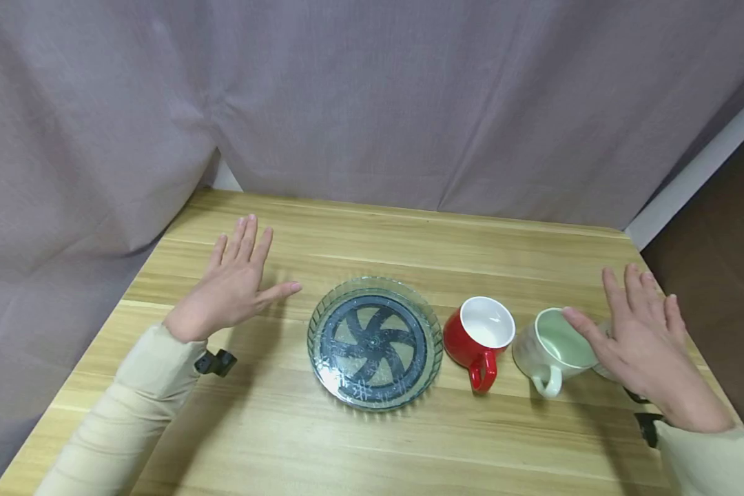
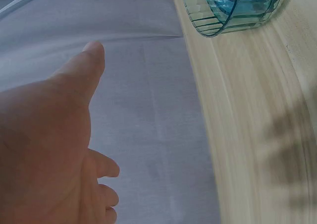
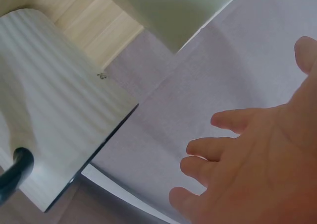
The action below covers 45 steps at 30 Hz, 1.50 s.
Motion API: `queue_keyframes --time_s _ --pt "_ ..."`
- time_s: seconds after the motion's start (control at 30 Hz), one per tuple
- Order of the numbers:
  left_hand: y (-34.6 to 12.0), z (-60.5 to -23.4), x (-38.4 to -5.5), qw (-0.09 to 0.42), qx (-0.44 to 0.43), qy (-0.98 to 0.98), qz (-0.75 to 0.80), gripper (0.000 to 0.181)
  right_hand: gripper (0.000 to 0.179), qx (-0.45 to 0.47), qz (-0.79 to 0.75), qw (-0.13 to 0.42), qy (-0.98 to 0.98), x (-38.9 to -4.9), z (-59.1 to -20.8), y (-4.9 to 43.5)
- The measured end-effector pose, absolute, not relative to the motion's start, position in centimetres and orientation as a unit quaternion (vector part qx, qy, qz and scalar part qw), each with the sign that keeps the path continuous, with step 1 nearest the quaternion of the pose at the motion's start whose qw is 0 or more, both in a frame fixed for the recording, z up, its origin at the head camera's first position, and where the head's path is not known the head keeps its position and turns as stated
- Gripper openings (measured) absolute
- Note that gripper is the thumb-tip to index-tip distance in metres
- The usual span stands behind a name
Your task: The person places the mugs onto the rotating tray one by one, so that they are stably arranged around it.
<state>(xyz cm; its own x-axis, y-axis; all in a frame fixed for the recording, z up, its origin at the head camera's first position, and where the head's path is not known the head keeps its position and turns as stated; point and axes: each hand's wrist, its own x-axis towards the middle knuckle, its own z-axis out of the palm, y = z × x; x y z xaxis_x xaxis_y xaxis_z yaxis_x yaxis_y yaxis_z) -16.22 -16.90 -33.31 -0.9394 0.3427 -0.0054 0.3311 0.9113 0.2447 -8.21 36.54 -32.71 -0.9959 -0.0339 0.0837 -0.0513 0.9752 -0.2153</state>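
My left hand hovers over the left part of the table, palm down, fingers straight and thumb stretched toward a round glass plate with a fluted rim. Right of the plate stands a red mug with a white inside, its handle toward me. Beside it is a pale green mug with a light handle. My right hand, fingers spread, is held above the table's right side, its thumb overlapping the green mug's rim. Mostly hidden behind that hand is a white ribbed mug with a dark rim and dark handle. Neither hand holds anything.
The wooden table ends against a grey-purple curtain at the back. A brown surface with a white strip beside it borders the right side. Small dark cameras are worn at the wrists.
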Motion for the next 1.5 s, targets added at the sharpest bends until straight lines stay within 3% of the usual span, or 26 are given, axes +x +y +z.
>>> queue_keyframes --time_s 0.27,0.4,0.53,0.7,0.93,1.37,1.5 --pt "-17.3 -34.0 -16.0 0.046 0.162 0.977 0.131 0.105 0.087 0.023 0.111 0.026 -0.993 -7.9 -32.7 36.8" --pt "-17.2 -34.4 -15.4 0.047 0.165 0.974 0.145 0.106 0.085 0.023 0.134 0.048 -0.990 -6.9 -32.3 36.2" --pt "-16.9 -35.2 -13.7 0.050 0.167 0.966 0.192 0.104 0.080 0.024 0.185 0.121 -0.975 -5.1 -32.1 34.6" --pt "-16.0 -36.9 -10.6 0.060 0.162 0.946 0.273 0.105 0.058 0.030 0.246 0.231 -0.941 -2.8 -32.4 31.9" --pt "-14.0 -39.5 -8.3 0.077 0.149 0.918 0.358 0.108 0.043 -0.013 0.292 0.308 -0.906 -0.5 -33.4 28.8" --pt "-11.9 -41.2 -7.3 0.074 0.143 0.895 0.417 0.104 0.036 -0.129 0.349 0.231 -0.899 0.8 -36.0 22.0" --pt "-11.7 -41.4 -7.4 0.069 0.145 0.891 0.425 0.102 0.040 -0.123 0.360 0.223 -0.898 0.6 -36.4 21.1"
